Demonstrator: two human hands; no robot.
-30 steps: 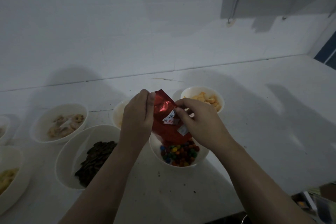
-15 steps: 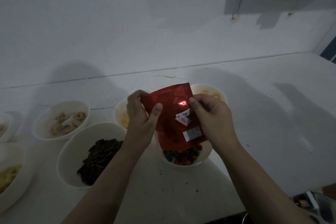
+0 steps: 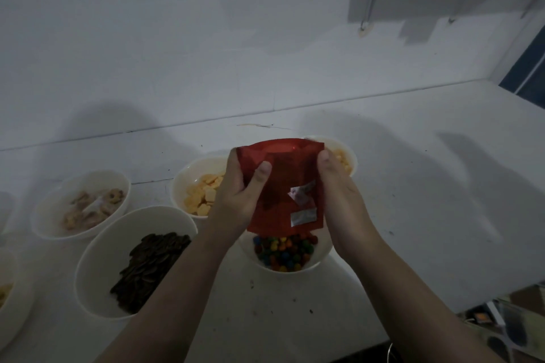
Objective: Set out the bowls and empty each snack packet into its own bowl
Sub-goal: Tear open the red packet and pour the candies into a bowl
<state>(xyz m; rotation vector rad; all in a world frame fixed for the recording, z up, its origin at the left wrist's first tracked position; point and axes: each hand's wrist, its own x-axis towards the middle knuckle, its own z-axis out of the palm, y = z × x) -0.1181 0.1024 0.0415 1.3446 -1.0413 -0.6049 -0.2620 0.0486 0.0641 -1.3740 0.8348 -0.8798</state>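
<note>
At the far left edge, part of a white bowl [image 3: 11,312] with pale yellow snack pieces is cut off by the frame. Behind it, a white bowl of beige biscuits [image 3: 81,205] is set on the white counter [image 3: 413,200]. Nearer the camera and to its right, a larger white bowl [image 3: 132,262] is seen with a heap of dark seeds [image 3: 152,268] inside. Behind that, a bowl of square yellow crackers [image 3: 200,186] is placed, its right side hidden by the left hand [image 3: 239,200].

The red foil packet [image 3: 283,186] is held upside down in the middle, its open mouth pointed down just above the bowl of coloured candies [image 3: 284,253]. The packet's left edge is gripped by the left hand, with the thumb pressed on the front face and the fingers [image 3: 231,160] wrapped behind. Its right edge is gripped by the right hand [image 3: 339,194], thumb on the front near the top corner; the remaining fingers are hidden behind the foil. Two pale labels are visible on the packet's front.

Behind the right hand, another white bowl [image 3: 349,156] with yellowish pieces is partly covered. At the lower right, below the counter edge, blurred clutter [image 3: 507,324] is glimpsed.
</note>
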